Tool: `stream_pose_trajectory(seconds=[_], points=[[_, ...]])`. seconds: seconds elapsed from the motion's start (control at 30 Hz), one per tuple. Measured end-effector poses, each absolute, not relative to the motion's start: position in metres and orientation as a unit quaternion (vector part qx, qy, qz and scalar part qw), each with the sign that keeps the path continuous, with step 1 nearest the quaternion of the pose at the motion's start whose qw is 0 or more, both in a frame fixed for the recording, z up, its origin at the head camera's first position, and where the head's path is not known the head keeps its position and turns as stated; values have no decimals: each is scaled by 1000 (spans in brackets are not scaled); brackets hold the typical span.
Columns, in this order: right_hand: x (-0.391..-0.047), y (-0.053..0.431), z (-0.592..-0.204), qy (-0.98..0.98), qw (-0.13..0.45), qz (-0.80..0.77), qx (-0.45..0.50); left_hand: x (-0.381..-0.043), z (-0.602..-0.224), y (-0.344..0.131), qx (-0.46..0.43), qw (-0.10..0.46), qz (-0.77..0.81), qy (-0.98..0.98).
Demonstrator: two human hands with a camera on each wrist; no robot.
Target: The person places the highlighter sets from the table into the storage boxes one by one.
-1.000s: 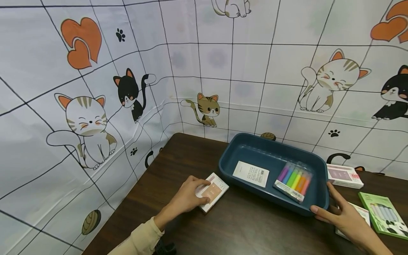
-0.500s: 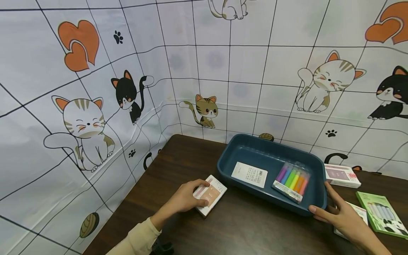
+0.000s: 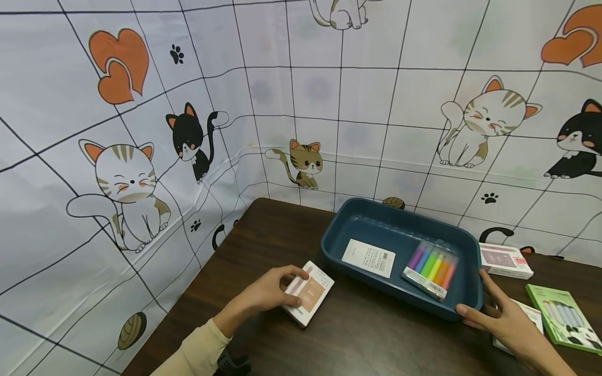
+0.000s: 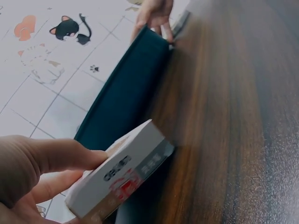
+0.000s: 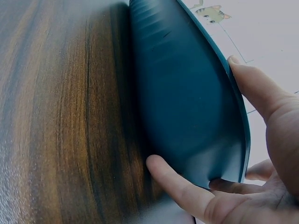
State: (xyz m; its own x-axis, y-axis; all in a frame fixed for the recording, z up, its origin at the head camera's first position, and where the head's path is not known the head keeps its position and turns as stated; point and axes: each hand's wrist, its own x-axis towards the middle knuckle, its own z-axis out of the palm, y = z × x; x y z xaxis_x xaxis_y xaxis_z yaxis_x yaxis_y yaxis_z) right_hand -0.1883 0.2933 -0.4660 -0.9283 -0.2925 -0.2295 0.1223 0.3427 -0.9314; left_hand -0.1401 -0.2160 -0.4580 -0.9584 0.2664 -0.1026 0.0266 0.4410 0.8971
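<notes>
My left hand (image 3: 270, 290) pinches a small white box (image 3: 316, 295) with a tan panel, left of the blue tray (image 3: 364, 274). In the left wrist view, the printed side of this box (image 4: 126, 175) faces the camera, and it sits at a tilt between thumb and fingers. My right hand (image 3: 510, 326) grips the tray's near right corner. Its thumb and fingers lie around the rim and outer wall (image 5: 191, 102), with some fingers partly hidden. Inside the tray lie a white printed packet (image 3: 369, 258) and a clear pack of coloured markers (image 3: 430, 269).
Right of the tray are a white and mauve box (image 3: 507, 260), a green marker box with pandas (image 3: 566, 316) and another white box (image 3: 530, 315), partly behind my right hand. A cat-print cloth (image 3: 357, 104) hangs behind the dark wooden table (image 3: 362, 334).
My left hand has drawn the small box slightly nearer and to the left, and more of the box's near side shows. My right hand has stayed on the tray's corner.
</notes>
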Motion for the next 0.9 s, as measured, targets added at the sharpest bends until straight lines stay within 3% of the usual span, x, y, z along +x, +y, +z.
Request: stream_pose_trajectory(seconds=[0.57,0.9], points=[[-188,294,-465,803,185,-566,-41,-133,-436,-229,54,209,642,735],[-190,293,-466,804,177,-566,-51,-159,-401,-220,79,178,652,733]])
